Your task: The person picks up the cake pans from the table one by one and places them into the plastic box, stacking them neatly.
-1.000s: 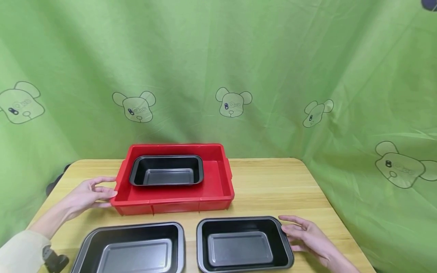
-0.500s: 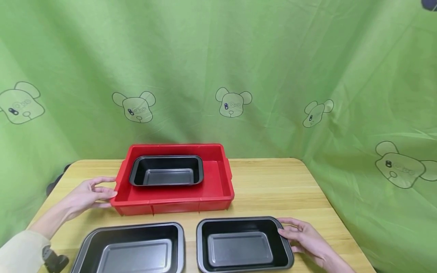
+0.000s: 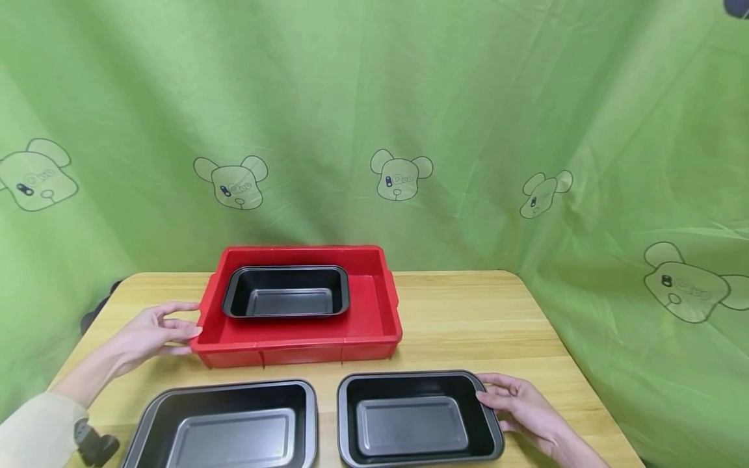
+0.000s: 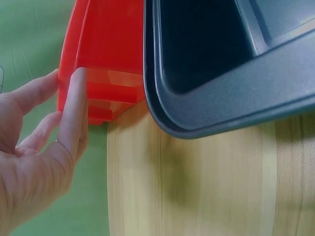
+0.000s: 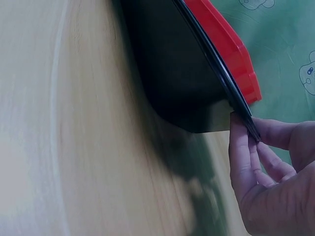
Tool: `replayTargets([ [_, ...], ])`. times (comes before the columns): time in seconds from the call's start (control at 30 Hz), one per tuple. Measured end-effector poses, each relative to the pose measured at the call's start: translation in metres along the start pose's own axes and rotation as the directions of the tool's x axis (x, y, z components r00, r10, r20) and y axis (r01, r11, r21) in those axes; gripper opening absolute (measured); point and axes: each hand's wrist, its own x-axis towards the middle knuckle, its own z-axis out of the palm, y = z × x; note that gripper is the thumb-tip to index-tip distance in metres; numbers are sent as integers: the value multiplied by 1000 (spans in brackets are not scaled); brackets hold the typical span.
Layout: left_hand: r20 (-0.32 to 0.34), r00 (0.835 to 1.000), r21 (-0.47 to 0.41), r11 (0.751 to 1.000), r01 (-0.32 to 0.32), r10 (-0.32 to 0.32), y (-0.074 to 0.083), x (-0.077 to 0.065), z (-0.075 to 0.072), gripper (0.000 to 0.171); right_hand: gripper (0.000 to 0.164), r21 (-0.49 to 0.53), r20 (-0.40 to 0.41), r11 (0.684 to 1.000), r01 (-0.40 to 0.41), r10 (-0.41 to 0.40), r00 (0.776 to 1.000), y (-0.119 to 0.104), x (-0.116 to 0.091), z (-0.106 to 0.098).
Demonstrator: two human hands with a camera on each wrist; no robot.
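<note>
Partly, the bottom edge cropped the lower-left pan; the left hand pinched the red tray, the right hand the lower-right pan.

The tray is red, the pans charcoal, the table yellowish woodgrain, the curtain green with bear faces.

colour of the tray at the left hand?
Red all over; the tray shows best in the head view.
</note>
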Motion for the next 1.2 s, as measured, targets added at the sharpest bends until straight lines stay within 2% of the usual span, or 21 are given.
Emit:
replayTargets([
  [0.27, -6, 1000, 7, 1000, 1, -1, 1, -1, 0, 84, 44, -6, -29, 1000, -5, 4, 1000, -1, 0, 3],
  [0.67, -2, 1000, -21, 1000, -4, 4, -4, 0, -1, 83, 34, 36, -6, 999, -11, 11, 1000, 0, -2, 3],
  [1.2, -3, 1000, -11, 1000, -1, 1, 0, 0, 0, 83, 36, 35, -12, 999, -7, 7, 1000, -2, -5, 1],
])
